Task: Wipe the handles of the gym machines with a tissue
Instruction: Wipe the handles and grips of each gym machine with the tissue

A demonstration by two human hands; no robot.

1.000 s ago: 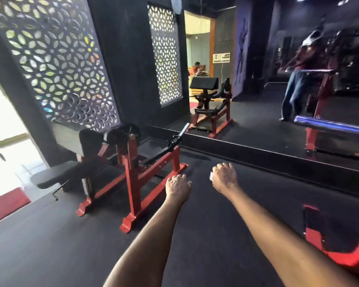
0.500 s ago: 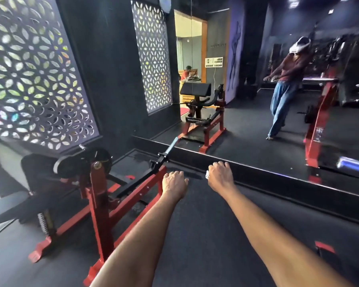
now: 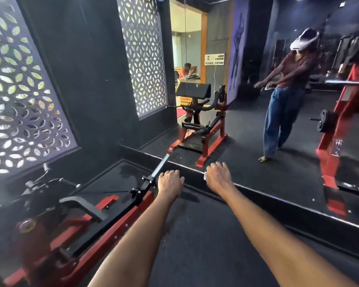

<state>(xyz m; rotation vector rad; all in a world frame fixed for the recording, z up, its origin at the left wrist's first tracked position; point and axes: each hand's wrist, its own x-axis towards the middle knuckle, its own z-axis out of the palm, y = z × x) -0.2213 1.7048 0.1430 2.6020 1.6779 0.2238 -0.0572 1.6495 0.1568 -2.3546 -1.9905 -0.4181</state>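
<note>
White tissue (image 3: 205, 176) shows as a small scrap at the thumb side of my right hand (image 3: 218, 176), centre of the frame; the fingers are curled around it, so I record it as gripped. My left hand (image 3: 170, 180), just left of it, has its fingers curled under and holds nothing I can see. Both arms are extended over the black floor (image 3: 205, 245).

The red machine (image 3: 87, 228) fills the lower left of the frame. Its steel sleeve (image 3: 160, 167) runs up toward the mirror (image 3: 278, 141), just beside my left hand; I cannot tell whether they touch. A bent black handle (image 3: 85, 206) sits lower left on the frame, well apart from the tissue.

Judgement: the wipe on this machine has not begun. To do it well, I would bring the right hand across, open more tissue over the palm, wrap it around the grip and draw along its full length, turning to cover the underside.
</note>
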